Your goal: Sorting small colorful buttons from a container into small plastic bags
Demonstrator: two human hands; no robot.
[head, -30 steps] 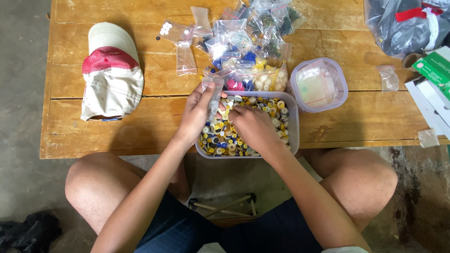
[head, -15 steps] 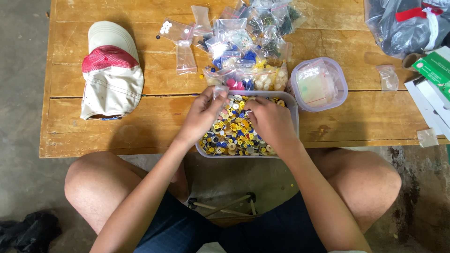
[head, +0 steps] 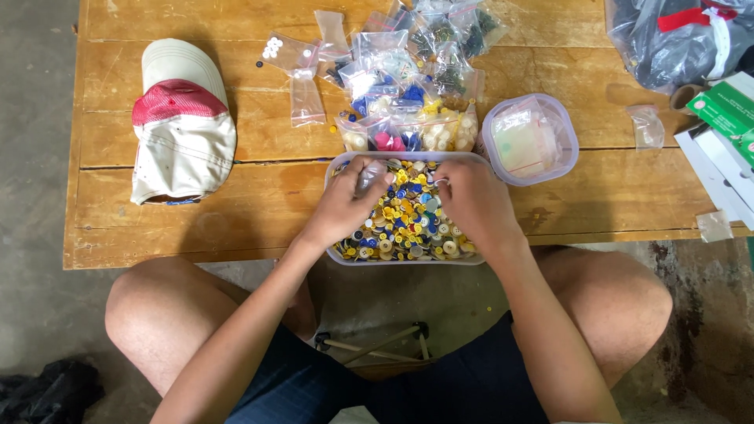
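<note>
A clear plastic tub (head: 471, 259) heaped with yellow, blue and white buttons (head: 408, 224) sits at the near edge of the wooden table (head: 236, 228), and both hands are inside it. The left hand (head: 345, 206) has its fingers curled around a small clear bag (head: 371, 174), held over the far left part of the tub. The right hand (head: 471, 200) lies palm-down on the buttons at the far right part, its fingertips bent together near the left hand's; whether they pinch a button cannot be told.

Just beyond the tub lies a pile of small clear zip bags (head: 408, 86), some filled with white, pink, blue, yellow or dark buttons. To the right of the tub stands a round lidded tub (head: 530, 140) with pale contents. A cream and red cap (head: 182, 126) lies to the left. At the far right are a dark plastic sack (head: 675, 39), a green and white box (head: 730, 110) and 1 empty clear bag (head: 647, 126).
</note>
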